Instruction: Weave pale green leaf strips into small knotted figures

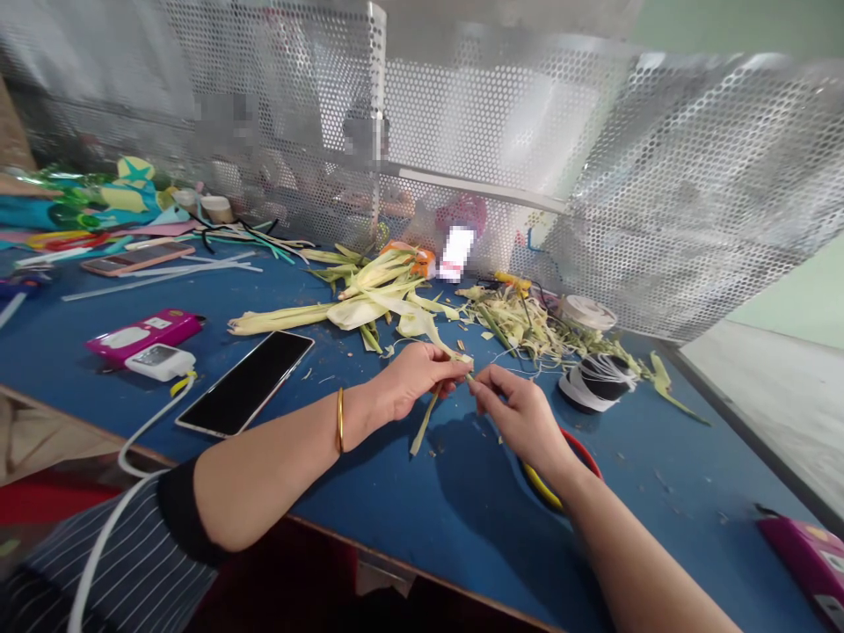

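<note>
My left hand [418, 376] and my right hand [518, 413] meet above the blue table [409, 510], both pinching a thin green-yellow leaf strip [425, 422] whose lower end hangs down toward the table. A gold bangle sits on my left wrist. Just behind my hands lies a bundle of pale green leaves [356, 303], and to its right a heap of shredded leaf scraps [527, 321].
A black phone [247, 382] lies face up at left beside a pink device [141, 332] and a white charger with cable [160, 362]. Tape rolls [597, 380] sit at right, a red-and-yellow ring [554, 492] under my right wrist. Perforated metal screens [593, 176] wall the back.
</note>
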`<action>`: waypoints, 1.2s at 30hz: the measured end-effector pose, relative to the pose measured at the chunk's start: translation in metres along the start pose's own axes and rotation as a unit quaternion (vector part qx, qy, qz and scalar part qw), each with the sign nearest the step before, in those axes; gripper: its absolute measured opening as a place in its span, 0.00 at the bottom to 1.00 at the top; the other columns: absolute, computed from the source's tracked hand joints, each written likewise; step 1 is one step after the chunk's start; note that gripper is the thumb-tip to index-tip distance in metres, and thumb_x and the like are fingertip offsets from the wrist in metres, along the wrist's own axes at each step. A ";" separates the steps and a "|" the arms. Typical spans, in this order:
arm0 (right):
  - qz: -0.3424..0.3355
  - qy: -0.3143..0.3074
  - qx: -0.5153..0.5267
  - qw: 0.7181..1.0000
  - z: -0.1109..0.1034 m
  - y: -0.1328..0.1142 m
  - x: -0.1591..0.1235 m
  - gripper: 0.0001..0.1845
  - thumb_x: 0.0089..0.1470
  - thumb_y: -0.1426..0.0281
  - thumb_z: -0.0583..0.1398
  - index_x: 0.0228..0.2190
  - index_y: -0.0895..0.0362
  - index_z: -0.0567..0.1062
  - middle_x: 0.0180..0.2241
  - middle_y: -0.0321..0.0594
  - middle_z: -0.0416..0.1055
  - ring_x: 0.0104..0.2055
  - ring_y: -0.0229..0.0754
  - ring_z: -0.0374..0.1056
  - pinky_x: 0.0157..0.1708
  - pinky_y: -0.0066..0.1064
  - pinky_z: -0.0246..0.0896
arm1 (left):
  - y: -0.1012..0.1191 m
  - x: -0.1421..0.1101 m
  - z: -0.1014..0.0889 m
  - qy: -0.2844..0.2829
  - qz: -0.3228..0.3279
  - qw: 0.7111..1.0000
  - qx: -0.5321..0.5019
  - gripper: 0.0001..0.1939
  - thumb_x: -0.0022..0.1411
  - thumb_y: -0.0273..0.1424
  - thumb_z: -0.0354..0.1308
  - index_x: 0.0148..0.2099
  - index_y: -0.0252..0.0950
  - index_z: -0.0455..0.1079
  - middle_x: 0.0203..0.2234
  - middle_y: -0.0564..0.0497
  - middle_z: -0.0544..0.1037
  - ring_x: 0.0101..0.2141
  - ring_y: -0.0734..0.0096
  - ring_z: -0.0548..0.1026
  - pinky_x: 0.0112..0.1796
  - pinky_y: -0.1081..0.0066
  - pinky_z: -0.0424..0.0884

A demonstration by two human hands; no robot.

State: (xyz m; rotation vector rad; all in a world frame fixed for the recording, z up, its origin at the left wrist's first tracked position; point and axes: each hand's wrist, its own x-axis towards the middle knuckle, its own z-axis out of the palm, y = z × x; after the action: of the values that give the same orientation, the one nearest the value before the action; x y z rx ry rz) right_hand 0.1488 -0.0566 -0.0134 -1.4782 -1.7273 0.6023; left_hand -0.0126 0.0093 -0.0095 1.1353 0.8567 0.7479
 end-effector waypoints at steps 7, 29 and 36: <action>0.034 -0.055 0.220 0.973 -0.019 -0.003 0.003 0.14 0.52 0.60 0.62 0.21 0.55 0.71 0.18 0.33 0.65 0.23 0.37 0.61 0.27 0.30 0.55 | 0.009 -0.003 -0.001 -0.031 -0.012 0.999 0.003 0.13 0.46 0.32 0.71 0.24 0.31 0.71 0.20 0.54 0.71 0.20 0.81 0.63 0.24 0.74 0.57; -0.122 0.017 -0.058 0.991 -0.018 0.013 0.009 0.09 0.57 0.68 0.59 0.28 0.53 0.78 0.29 0.38 0.77 0.33 0.43 0.71 0.34 0.32 0.62 | 0.010 -0.008 0.001 -0.077 -0.064 0.993 0.056 0.13 0.45 0.35 0.70 0.23 0.32 0.70 0.17 0.55 0.68 0.17 0.83 0.57 0.19 0.75 0.43; 0.023 -0.087 0.117 0.989 -0.021 0.004 0.008 0.14 0.52 0.64 0.61 0.37 0.54 0.82 0.37 0.39 0.80 0.43 0.49 0.72 0.46 0.39 0.64 | 0.009 -0.010 0.001 -0.115 -0.070 0.986 0.096 0.09 0.45 0.33 0.68 0.24 0.31 0.74 0.17 0.53 0.69 0.17 0.83 0.55 0.19 0.74 0.43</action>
State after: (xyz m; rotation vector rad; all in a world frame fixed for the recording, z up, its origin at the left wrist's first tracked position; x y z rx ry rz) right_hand 0.1680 -0.0504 -0.0020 -1.3339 -1.6896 0.9497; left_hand -0.0171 0.0027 0.0015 1.2902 0.8152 0.4155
